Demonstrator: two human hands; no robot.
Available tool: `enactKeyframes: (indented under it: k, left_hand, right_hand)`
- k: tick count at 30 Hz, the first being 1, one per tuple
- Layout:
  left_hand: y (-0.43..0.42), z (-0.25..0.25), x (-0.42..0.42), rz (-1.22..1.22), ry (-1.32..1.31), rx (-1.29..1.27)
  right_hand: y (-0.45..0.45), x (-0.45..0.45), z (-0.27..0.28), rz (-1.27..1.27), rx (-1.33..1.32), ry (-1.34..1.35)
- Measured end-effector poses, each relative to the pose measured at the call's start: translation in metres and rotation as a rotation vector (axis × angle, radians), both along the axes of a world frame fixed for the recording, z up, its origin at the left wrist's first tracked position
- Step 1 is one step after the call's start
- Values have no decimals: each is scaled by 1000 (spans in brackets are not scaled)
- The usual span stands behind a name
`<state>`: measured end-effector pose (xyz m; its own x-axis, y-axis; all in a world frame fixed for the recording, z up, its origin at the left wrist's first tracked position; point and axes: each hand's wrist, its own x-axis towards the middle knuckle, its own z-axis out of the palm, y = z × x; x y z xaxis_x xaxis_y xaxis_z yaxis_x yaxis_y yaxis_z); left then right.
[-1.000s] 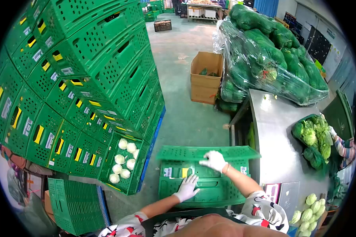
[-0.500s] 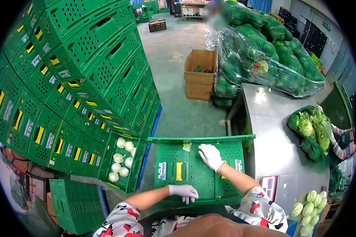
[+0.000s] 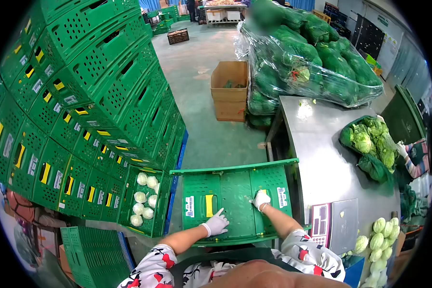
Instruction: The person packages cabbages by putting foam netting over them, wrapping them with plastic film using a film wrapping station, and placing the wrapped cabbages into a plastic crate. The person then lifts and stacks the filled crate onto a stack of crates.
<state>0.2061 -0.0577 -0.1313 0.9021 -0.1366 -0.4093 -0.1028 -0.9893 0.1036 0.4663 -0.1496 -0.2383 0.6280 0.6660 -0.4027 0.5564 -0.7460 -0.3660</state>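
A green folding crate (image 3: 235,206) lies before me, its far side panel raised and the panels with labels and a yellow handle (image 3: 209,206) lying flat. My left hand (image 3: 217,224), in a white glove, rests over the near left part of the crate with fingers apart and the index finger stretched forward. My right hand (image 3: 261,200), gloved too, is over the right part of the crate with its fingers drawn together. Whatever may be in those fingers is too small or hidden to make out.
Stacked green crates (image 3: 105,62) rise at the left, beside an open crate of white round cabbages (image 3: 140,197). On the right stands a metal table (image 3: 312,158) with a scale (image 3: 321,225), a net bag of leafy cabbages (image 3: 369,139) and another person's gloved hand (image 3: 402,150). Beyond is a cardboard box (image 3: 229,103).
My right hand has drawn back toward me and its fingers have closed. My left hand has moved forward and spread its fingers. A pale leaf scrap near the far panel no longer shows.
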Motion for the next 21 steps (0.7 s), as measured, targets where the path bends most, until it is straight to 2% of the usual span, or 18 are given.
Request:
enactKeyframes:
  k: [1, 4, 5, 8, 9, 10, 11, 13, 14, 15, 16, 18, 19, 21]
  left_hand:
    - [0, -5, 1, 37, -29, -23]
    - [5, -11, -5, 75, -185, -66]
    - [7, 2, -6, 84, -316, -115]
    - [20, 60, -30, 224, -445, -75]
    - [26, 79, -40, 232, -494, -75]
    - [33, 101, -54, 226, -495, -6]
    - [42, 119, -72, 221, -495, 62]
    - [72, 139, -116, 372, -435, 282]
    - [71, 137, -120, 374, -510, 264]
    - [73, 131, -125, 371, -580, 245]
    - [80, 122, -127, 366, -502, 255]
    - [69, 124, -121, 512, -500, 241]
    - [67, 129, -114, 567, -548, 228]
    - [40, 162, -105, 513, -704, 129]
  right_hand:
    - [-3, 3, 4, 13, 18, 29]
    - [-15, -1, 29, 74, 151, -120]
    - [-24, -1, 51, 76, 201, -144]
    - [-59, 16, 148, 1, 199, -158]
    - [-76, 31, 137, -8, 395, -322]
    - [-91, 49, 140, -29, 432, -445]
    - [-109, 63, 178, -90, 318, -361]
    - [-153, 144, 62, -356, 660, -3]
    - [-160, 131, 119, -320, 332, -57]
    - [-160, 132, 111, -245, 371, -209]
    - [-163, 133, 97, -180, 404, -363]
    - [-159, 125, 91, -249, 357, -349]
    - [-159, 113, 115, -262, 348, -337]
    - [-169, 72, 149, -196, 659, -587]
